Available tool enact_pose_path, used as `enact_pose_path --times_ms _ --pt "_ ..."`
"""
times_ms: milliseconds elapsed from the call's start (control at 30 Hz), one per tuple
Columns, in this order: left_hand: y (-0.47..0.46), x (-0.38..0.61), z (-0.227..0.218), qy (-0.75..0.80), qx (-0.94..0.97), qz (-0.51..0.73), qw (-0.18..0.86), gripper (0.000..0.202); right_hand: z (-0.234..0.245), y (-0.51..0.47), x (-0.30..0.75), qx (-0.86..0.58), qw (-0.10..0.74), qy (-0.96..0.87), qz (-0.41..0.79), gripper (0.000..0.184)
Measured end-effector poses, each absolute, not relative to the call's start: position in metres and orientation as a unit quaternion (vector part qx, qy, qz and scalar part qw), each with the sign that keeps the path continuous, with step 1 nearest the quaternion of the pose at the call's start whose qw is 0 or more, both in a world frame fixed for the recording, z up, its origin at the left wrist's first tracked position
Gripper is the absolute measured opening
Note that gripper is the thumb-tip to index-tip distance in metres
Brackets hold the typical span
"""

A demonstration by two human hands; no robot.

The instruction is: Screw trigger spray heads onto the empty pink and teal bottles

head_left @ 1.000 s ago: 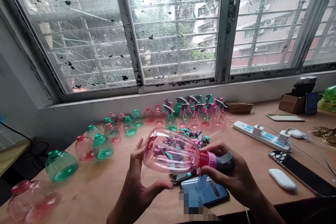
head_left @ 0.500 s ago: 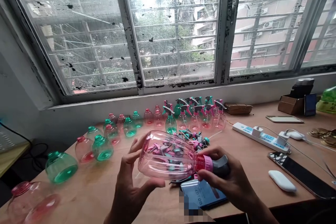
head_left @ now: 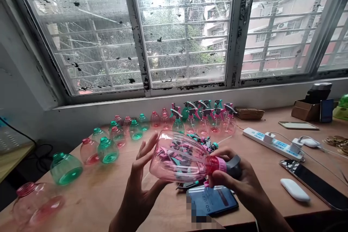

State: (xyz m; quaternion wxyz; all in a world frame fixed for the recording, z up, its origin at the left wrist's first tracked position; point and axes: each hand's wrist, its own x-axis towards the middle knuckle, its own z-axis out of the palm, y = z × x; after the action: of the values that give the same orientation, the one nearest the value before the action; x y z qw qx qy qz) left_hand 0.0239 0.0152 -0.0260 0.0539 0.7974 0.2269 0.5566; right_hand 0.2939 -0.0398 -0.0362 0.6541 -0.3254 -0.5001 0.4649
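Observation:
A clear pink spray bottle (head_left: 179, 163) lies sideways in the air between my hands, its base to the left and a trigger head (head_left: 234, 166) with a pink collar at its right end. My left hand (head_left: 141, 185) curves around the base, thumb below and fingers at the far side. Thumb and fingers of my right hand (head_left: 244, 179) close on the pink collar and the grey-black head. Behind and through the bottle shows a pile of loose pink, green and black trigger heads (head_left: 202, 139).
Open green bottles (head_left: 66, 170) and pink bottles (head_left: 89, 150) stand at the left. Several bottles with trigger heads (head_left: 203, 121) stand by the window wall. A lit phone (head_left: 217, 201) lies below my hands; a power strip (head_left: 272, 143), dark phone (head_left: 315, 183) and white case (head_left: 295, 189) lie right.
Both hands and the bottle have shifted slightly right in the picture, and the bottle's base end is tipped up a little more. The whole view has also moved slightly.

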Motion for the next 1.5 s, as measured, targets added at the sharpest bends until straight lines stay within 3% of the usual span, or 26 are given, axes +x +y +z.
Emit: enact_pose_path --times_ms 67,167,300,500,633,733,833,967,1033,1200,1367,1433,1500 --pt "0.015 0.025 -0.023 0.200 0.810 0.550 0.047 0.059 -0.035 -0.039 0.295 -0.302 0.644 -0.487 0.506 0.041" --pt "0.014 0.022 -0.023 0.216 0.807 0.544 0.079 0.068 -0.035 -0.040 0.295 -0.337 0.654 -0.511 0.444 0.039" --pt "0.014 0.021 -0.024 0.239 0.788 0.556 0.114 0.049 -0.037 -0.043 0.295 -0.388 0.668 -0.543 0.330 0.036" --pt "0.017 0.027 -0.024 0.232 0.788 0.569 0.042 0.049 -0.036 -0.044 0.296 -0.327 0.655 -0.519 0.440 0.036" --pt "0.014 0.022 -0.029 0.289 0.784 0.546 0.057 0.067 -0.036 -0.045 0.295 -0.364 0.660 -0.533 0.384 0.033" --pt "0.016 0.022 -0.028 0.278 0.778 0.559 0.071 0.056 -0.035 -0.045 0.296 -0.363 0.651 -0.534 0.399 0.035" --pt "0.018 0.027 -0.023 0.253 0.788 0.562 0.019 0.052 -0.033 -0.045 0.296 -0.322 0.644 -0.510 0.470 0.039" --pt "0.016 0.030 -0.023 0.266 0.788 0.554 -0.025 0.063 -0.031 -0.045 0.295 -0.323 0.640 -0.509 0.476 0.039" --pt "0.014 0.029 -0.025 0.288 0.789 0.542 0.001 0.075 -0.032 -0.046 0.294 -0.357 0.638 -0.526 0.435 0.038" --pt "0.015 0.028 -0.024 0.253 0.777 0.570 0.087 0.052 -0.032 -0.045 0.295 -0.352 0.653 -0.517 0.427 0.035" --pt "0.016 0.032 -0.023 0.229 0.789 0.567 0.062 0.062 -0.032 -0.042 0.297 -0.330 0.670 -0.489 0.452 0.036" --pt "0.015 0.031 -0.026 0.247 0.786 0.559 0.088 0.068 -0.033 -0.042 0.298 -0.346 0.675 -0.501 0.417 0.033" --pt "0.014 0.031 -0.030 0.266 0.773 0.561 0.130 0.061 -0.035 -0.042 0.300 -0.363 0.676 -0.513 0.385 0.033"
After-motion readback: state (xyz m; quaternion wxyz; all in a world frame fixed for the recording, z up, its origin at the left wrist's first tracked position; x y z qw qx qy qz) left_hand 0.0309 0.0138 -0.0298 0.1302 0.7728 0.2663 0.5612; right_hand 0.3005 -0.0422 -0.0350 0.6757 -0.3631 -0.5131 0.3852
